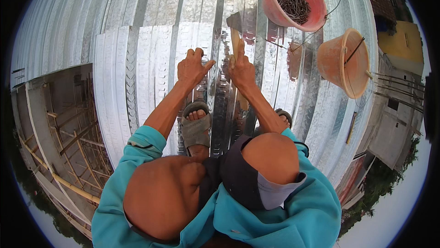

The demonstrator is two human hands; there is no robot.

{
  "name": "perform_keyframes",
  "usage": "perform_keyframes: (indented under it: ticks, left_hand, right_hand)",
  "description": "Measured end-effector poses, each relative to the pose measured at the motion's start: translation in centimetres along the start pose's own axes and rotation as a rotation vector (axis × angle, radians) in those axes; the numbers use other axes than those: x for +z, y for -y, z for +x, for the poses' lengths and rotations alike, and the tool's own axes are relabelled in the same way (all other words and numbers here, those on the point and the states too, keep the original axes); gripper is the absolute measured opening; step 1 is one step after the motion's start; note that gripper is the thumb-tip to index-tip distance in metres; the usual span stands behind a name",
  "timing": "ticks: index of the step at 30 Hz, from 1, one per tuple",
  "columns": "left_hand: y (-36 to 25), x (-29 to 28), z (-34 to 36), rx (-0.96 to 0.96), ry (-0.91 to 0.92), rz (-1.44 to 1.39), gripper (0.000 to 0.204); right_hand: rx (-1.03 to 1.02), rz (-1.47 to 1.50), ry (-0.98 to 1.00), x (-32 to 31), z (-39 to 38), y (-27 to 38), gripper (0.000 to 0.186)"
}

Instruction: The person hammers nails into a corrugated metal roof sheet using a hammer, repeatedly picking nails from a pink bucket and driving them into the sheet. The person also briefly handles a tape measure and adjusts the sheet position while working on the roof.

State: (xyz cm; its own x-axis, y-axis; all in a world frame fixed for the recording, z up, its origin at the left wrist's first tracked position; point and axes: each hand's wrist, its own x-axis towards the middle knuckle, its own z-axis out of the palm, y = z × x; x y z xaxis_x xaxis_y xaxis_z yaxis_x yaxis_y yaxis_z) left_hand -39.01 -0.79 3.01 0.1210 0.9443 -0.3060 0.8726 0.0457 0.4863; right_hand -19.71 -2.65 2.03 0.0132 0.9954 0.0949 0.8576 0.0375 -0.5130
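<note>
My right hand [241, 71] is wrapped round the wooden handle of a hammer [236, 39]. Its dark head points away from me, just above the shiny corrugated metal sheet [151, 55] or touching it; I cannot tell which. To the left of the hammer, my left hand [192, 69] rests on the ridges of the sheet. Its thumb is held out toward the hammer and its other fingers are bent down, partly hidden. No object shows clearly in that hand. My sandalled foot [196, 126] stands on the metal between my forearms.
A pink bucket [270, 7] holding many nails [292, 4] stands at the far right. Nearer, an orange bucket [331, 62] leans with a thin rod in it. The metal ends at the left above an opening with bamboo scaffolding [78, 156]. Buildings lie beyond the right edge.
</note>
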Motion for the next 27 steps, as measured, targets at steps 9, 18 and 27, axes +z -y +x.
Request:
perform_keyframes:
  ticks: [9,18,27]
  left_hand:
    - [2.0,0.1,-0.3,-0.003,-0.067,-0.047,0.055]
    - [8.9,-6.2,-0.7,-0.106,-0.553,-0.357,0.029]
    - [29.9,-19.4,-3.3,-0.826,-0.794,-0.217,0.034]
  right_hand:
    - [0.030,0.162,-0.183,0.4,0.6,1.9,0.080]
    - [0.236,0.279,0.401,-7.8,8.7,6.0,0.066]
    - [-0.337,-0.567,0.437,-12.9,34.0,18.8,0.045]
